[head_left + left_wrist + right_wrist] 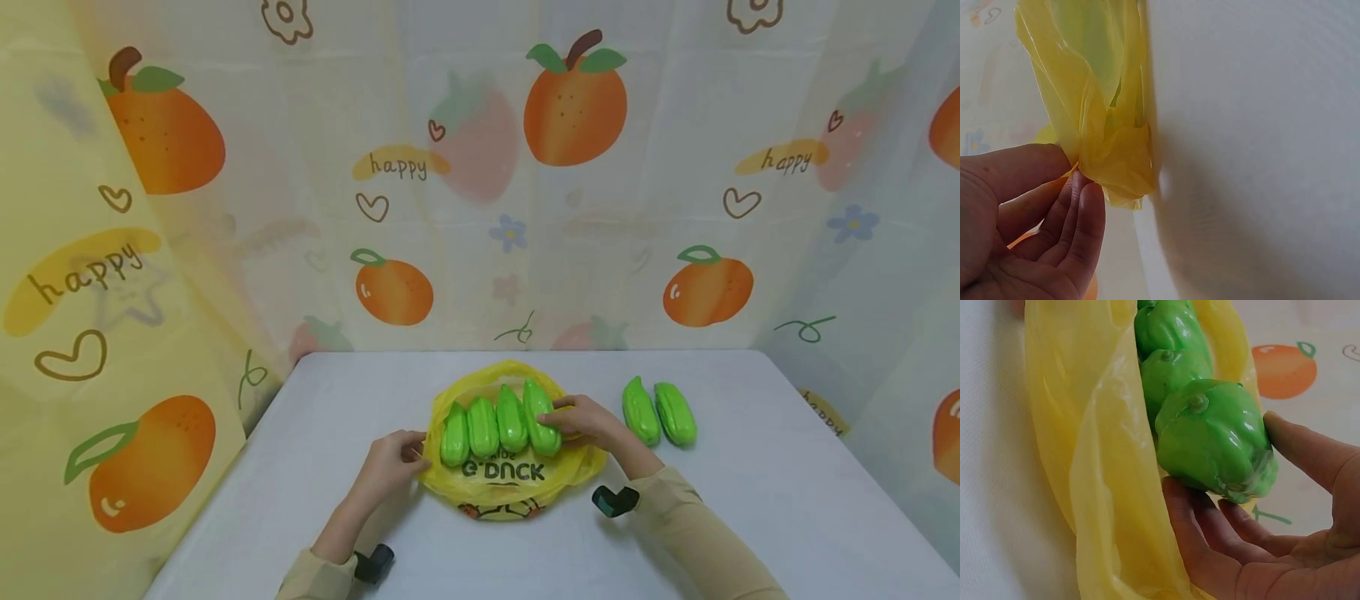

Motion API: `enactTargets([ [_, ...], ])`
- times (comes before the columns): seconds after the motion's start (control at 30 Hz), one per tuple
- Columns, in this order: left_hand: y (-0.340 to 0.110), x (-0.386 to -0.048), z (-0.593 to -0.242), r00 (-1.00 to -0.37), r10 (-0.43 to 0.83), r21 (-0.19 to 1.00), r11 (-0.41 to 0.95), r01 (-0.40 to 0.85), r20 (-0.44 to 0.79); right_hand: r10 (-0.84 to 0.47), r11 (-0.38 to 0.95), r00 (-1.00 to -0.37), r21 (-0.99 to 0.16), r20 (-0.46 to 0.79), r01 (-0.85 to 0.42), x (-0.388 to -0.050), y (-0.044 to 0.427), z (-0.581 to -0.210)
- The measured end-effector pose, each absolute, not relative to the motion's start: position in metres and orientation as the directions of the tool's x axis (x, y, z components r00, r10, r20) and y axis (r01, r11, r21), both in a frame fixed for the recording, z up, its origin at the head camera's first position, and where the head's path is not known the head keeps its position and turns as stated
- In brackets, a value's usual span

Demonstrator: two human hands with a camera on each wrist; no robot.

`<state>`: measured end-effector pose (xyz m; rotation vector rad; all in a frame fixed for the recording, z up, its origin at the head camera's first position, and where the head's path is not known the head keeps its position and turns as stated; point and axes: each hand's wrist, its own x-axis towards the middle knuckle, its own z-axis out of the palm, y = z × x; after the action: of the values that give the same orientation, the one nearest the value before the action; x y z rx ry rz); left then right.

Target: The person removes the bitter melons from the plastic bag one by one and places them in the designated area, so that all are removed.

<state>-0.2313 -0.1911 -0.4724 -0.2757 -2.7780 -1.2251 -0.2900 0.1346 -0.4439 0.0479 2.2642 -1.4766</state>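
Near the far edge of the worktop (757, 517), the left hand (389, 463) is pinching the yellow bag (501, 493), best held wide, while the right hand (591, 422) is gripping a green vegetable (536, 407).

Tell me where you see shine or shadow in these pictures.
Head view: glossy highlights on the green vegetables; left wrist view: dim, with a soft, broad shadow on the white table beside the yellow bag; right wrist view: white glints on the vegetable in the right hand.
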Motion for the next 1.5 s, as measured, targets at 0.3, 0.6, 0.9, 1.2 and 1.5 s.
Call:
enactTargets([
  [0.3,-0.191,-0.230,-0.473,-0.978,0.134,0.722,0.660,0.208,0.160,-0.179,0.452,-0.919,-0.859,-0.351,0.240,-0.286,0.141,-0.440],
  [0.6,-0.194,-0.233,-0.478,-0.969,0.150,0.704,0.667,0.244,0.194,-0.196,0.411,-0.927,-0.885,-0.321,0.219,-0.282,0.149,-0.438],
  [0.9,-0.195,-0.233,-0.478,-0.972,0.145,0.711,0.662,0.236,0.187,-0.208,0.379,-0.933,-0.903,-0.294,0.200,-0.277,0.160,-0.433],
  [1.2,-0.194,-0.232,-0.478,-0.974,0.138,0.712,0.665,0.225,0.178,-0.201,0.400,-0.932,-0.894,-0.300,0.201,-0.272,0.173,-0.423],
  [1.5,-0.194,-0.233,-0.476,-0.975,0.139,0.714,0.664,0.220,0.171,-0.171,0.384,-0.941,-0.899,-0.293,0.210,-0.271,0.186,-0.419],
])
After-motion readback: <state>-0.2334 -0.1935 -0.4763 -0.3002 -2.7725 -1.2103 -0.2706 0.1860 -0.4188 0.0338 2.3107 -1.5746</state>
